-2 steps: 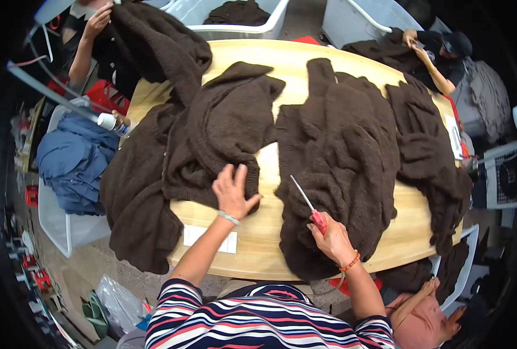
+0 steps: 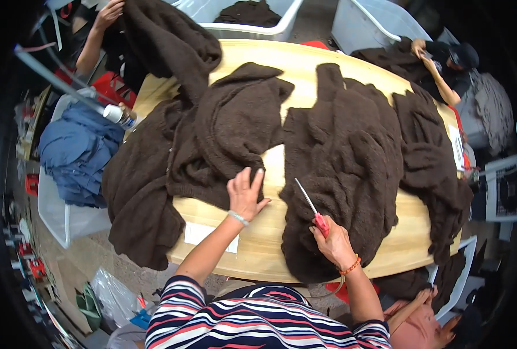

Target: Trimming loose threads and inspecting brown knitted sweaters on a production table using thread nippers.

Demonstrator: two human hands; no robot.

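My left hand is open, its fingers spread over the lower right corner of a dark brown knitted sweater. The fingertips appear to rest on the knit. In my right hand is a slim tool with a pink-red handle and a long thin metal shaft; its exact kind cannot be made out. The shaft points up and left above a second dark brown knitted garment, which lies bunched on the light wooden table.
More brown knitwear lies at the table's left and right. A white paper is near the front edge. A person's hand lifts a garment far left; two other people sit at right. Bins stand around, one holding blue cloth.
My left hand has shifted slightly right towards the sweater's edge. The whole view has turned a little; my right hand still holds the tool.
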